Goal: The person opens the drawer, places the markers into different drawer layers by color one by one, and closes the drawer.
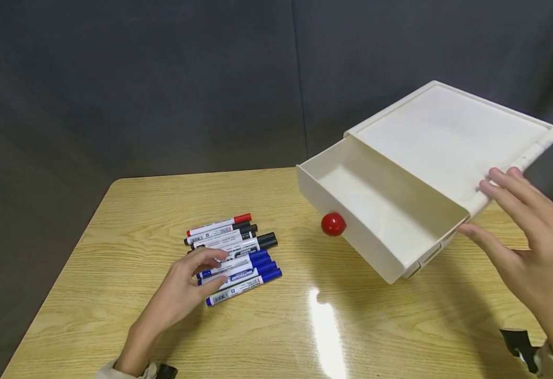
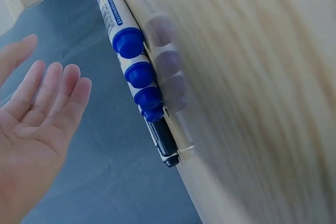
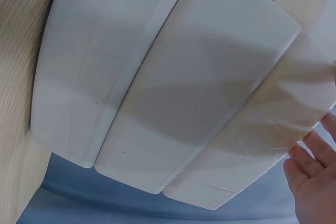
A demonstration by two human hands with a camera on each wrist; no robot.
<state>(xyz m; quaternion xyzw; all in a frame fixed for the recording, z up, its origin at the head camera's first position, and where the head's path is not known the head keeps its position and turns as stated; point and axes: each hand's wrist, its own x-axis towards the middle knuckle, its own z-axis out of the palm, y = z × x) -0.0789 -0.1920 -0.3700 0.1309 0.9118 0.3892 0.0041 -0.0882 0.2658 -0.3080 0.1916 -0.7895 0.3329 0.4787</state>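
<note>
Several whiteboard markers lie in a row on the wooden table, with red, black and blue caps. Over the left ends of the black and blue ones is my left hand, fingers loosely bent; the left wrist view shows a gap between its fingertips and the markers. At the right stands a white drawer box, its empty drawer pulled out, a red round knob on the front. My right hand has its extended fingers at the box's near right edge, thumb lower by the side.
The wooden table has a bright glare patch in front of the drawer. A dark cloth hangs behind the table. In the right wrist view, the box's ridged white side fills most of the picture.
</note>
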